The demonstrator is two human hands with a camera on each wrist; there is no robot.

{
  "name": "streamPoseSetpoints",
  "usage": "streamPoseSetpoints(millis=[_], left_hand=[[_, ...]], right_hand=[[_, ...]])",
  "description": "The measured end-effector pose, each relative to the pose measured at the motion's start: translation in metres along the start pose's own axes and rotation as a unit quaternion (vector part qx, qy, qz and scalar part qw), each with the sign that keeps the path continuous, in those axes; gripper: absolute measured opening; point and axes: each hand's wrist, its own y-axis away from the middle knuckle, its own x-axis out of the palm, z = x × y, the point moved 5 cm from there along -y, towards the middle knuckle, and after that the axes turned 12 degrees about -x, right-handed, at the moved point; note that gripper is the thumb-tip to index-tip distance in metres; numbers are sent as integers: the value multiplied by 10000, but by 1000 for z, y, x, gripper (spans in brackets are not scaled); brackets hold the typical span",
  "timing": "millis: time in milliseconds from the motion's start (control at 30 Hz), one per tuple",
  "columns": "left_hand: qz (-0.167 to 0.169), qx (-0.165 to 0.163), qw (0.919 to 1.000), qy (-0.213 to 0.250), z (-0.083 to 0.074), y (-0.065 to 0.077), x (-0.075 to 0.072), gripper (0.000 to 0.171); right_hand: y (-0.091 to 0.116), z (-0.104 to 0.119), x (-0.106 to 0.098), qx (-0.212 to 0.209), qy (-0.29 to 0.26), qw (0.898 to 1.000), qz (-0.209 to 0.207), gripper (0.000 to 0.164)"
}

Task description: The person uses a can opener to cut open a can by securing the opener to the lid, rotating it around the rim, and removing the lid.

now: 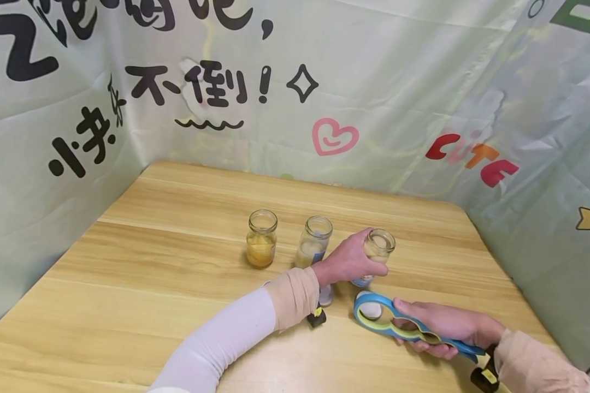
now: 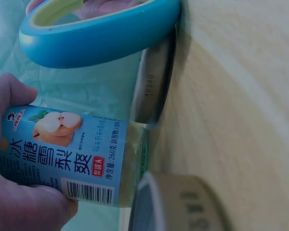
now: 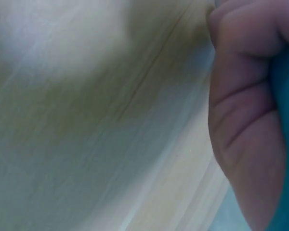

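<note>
My left hand (image 1: pixel 356 255) grips an open glass jar (image 1: pixel 381 245), the rightmost of three. Its blue label (image 2: pixel 62 149) with a pear picture faces the left wrist view, and the jar's base is close to the wooden table. My right hand (image 1: pixel 440 322) is wrapped around the handle of a blue and yellow-green jar opener (image 1: pixel 383 297). A white lid (image 1: pixel 371 310) shows through the opener's end ring. Another lid (image 1: pixel 326 295) lies on the table below my left wrist. In the right wrist view, curled fingers (image 3: pixel 245 106) lie against the blue handle.
Two more lidless glass jars stand to the left: a middle jar (image 1: pixel 308 248) with pale contents and a blue label, partly behind my left arm, and a jar of yellow fruit (image 1: pixel 261 248). A printed cloth (image 1: pixel 398 98) hangs around the wooden table (image 1: pixel 152 262).
</note>
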Motion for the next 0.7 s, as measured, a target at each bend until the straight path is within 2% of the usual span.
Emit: streamPoseSetpoints(millis=[300,467,700], left_hand=[[-48,-28,9999,-99,1,-2,1,54],[-20,-44,10000,-75,1,-2,0,55],[11,-35,9999,-98,2,-2,-1,54]], right_hand=[[6,1,1,-113,158,9996,-209,61],[11,4,1,-282,318,9990,-143,57],[27,10,-1,-400,364,9982,-270,54]])
